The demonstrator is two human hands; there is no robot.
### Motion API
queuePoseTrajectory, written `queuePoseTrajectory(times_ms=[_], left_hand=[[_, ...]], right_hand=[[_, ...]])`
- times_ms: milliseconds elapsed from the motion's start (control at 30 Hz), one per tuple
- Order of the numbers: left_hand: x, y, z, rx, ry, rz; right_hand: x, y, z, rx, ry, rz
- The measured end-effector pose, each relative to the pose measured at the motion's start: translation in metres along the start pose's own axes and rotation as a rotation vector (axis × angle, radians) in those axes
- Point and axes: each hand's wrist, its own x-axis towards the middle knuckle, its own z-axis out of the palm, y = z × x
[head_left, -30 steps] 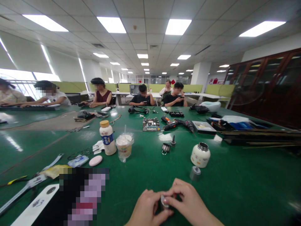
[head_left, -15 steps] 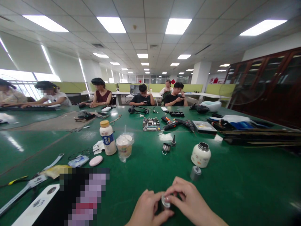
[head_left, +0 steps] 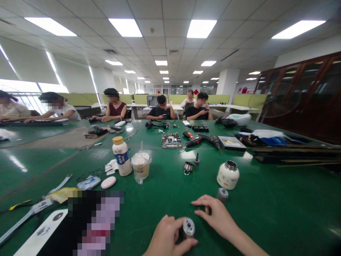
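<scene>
Near the front edge of the green table, my left hand [head_left: 170, 234] grips a small metal cylinder [head_left: 189, 228] between thumb and forefinger. The cylinder stands upright, and a dark spot shows in the middle of its round top. Just to the right and a little farther away is my right hand [head_left: 213, 213], its thumb and forefinger apart with nothing visible between them. Beyond that hand stands a second metal cylinder [head_left: 223, 193], partly covered by the hand. A cream jar with an open metal mouth [head_left: 228, 175] is behind it.
Mid-table are small metal parts [head_left: 188, 168], a circuit board [head_left: 171, 140] and power drills [head_left: 194, 141]. A bottle [head_left: 122, 156] and a drink cup [head_left: 141, 165] stand left of centre. A dark panel [head_left: 66, 227] lies front left. People [head_left: 116, 106] sit across the table.
My right hand has let go of the top of the held cylinder and moved up and right, its fingers spreading. The left hand stays around the cylinder.
</scene>
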Motion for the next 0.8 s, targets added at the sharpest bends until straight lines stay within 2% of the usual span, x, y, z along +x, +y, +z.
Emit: queuePoseTrajectory(times_ms=[100, 200, 333, 433, 633, 800], left_hand=[[0.000, 0.000, -0.001, -0.007, 0.009, 0.013], [0.000, 0.000, -0.001, -0.004, 0.019, 0.027], [0.000, -0.002, 0.000, -0.009, 0.011, 0.025], [0.000, -0.003, 0.002, 0.004, 0.007, 0.026], [-0.001, -0.007, 0.007, 0.056, 0.045, 0.037], [-0.002, -0.006, 0.007, 0.069, 0.066, 0.052]], right_hand=[[0.002, 0.001, 0.000, 0.066, 0.027, 0.060], [0.003, -0.007, -0.006, 0.149, 0.042, 0.058], [-0.002, -0.035, -0.014, 0.394, 0.007, 0.011], [-0.012, -0.053, -0.012, 0.464, 0.003, -0.011], [-0.024, -0.063, 0.003, 0.440, 0.007, -0.086], [-0.024, -0.066, 0.004, 0.390, -0.016, -0.093]])
